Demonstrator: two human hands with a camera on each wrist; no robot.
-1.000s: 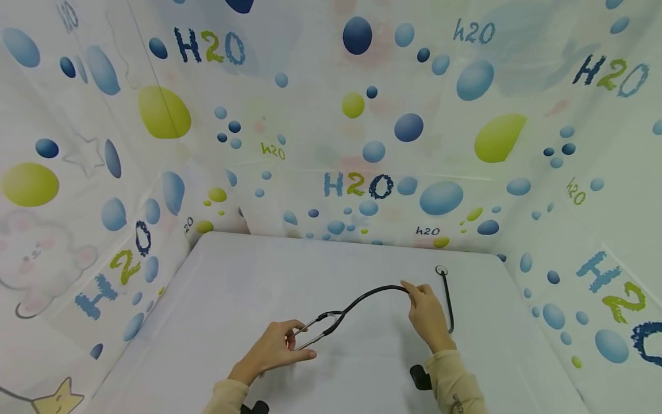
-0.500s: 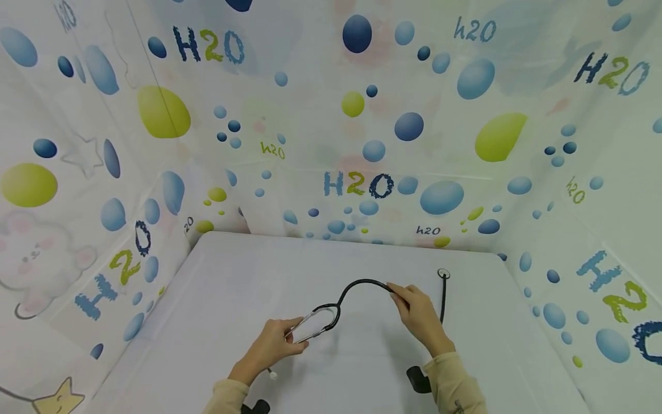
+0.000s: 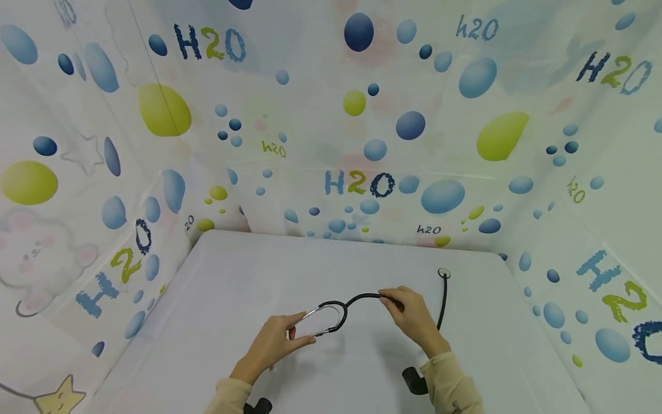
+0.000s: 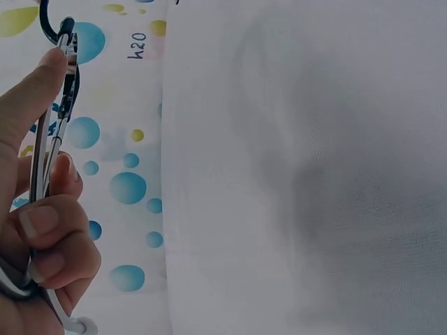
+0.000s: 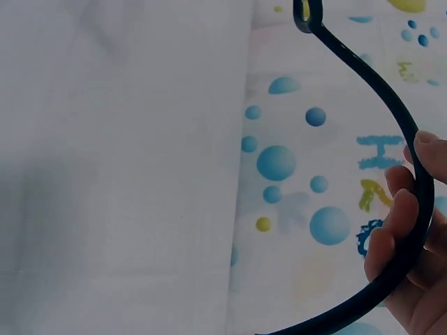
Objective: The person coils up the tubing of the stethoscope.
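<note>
Grasping the stethoscope (image 3: 364,295) by its ear tubes (image 4: 38,150) in the left hand (image 3: 273,345) and its tubing (image 5: 380,84) in the right hand (image 3: 412,315), toward 3 o'clock. Might drag the chest piece (image 3: 444,273), farther out at 1 o'clock, across the desk (image 3: 233,276) if pulling the tubing taut.

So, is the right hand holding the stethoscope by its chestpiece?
No, the right hand grips the black tubing, while the chestpiece is at the far end, away from that hand.
</note>
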